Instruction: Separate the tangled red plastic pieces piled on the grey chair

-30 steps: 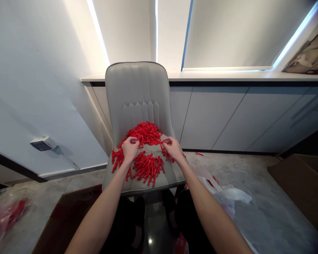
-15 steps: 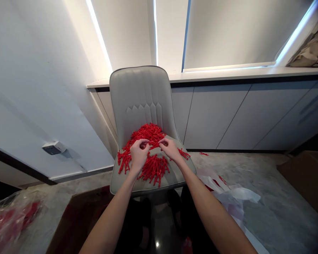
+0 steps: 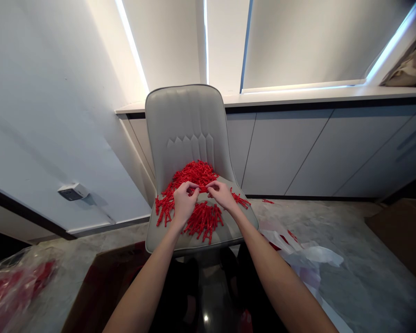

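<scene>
Left hand (image 3: 184,202): curled, fingertips pinched together at the centre of the seat, just beside the right hand (image 3: 222,194), likewise curled and pinching; whether either holds a piece cannot be told. Small red plastic pieces (image 3: 195,174): tangled heap on the seat, with a denser bunch below the hands. Grey padded chair (image 3: 185,125): centre of the frame. White plastic bag (image 3: 314,255): on the grey floor, lower right. Clear plastic bag (image 3: 17,289): red contents, lower left.
</scene>
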